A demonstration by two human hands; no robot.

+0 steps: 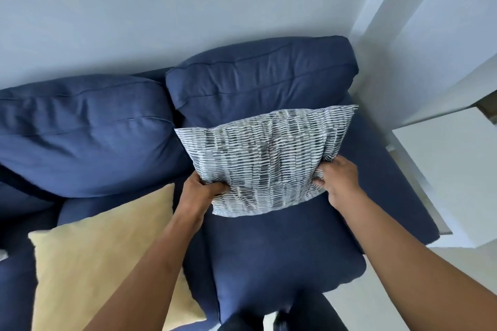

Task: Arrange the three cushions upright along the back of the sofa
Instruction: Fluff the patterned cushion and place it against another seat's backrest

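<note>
A grey-and-white patterned cushion [265,158] is held above the right seat of the navy sofa [282,250], its top edge near the right back pillow [258,80]. My left hand [203,188] grips its lower left corner. My right hand [338,180] grips its lower right edge. A pale yellow cushion [107,255] lies flat on the left seat, partly under my left forearm. No third cushion is in view.
The left back pillow [86,137] leans against the wall [188,8]. A white side table [457,174] stands close to the sofa's right end. A white wall corner [403,35] rises behind it. Pale floor shows at the lower right.
</note>
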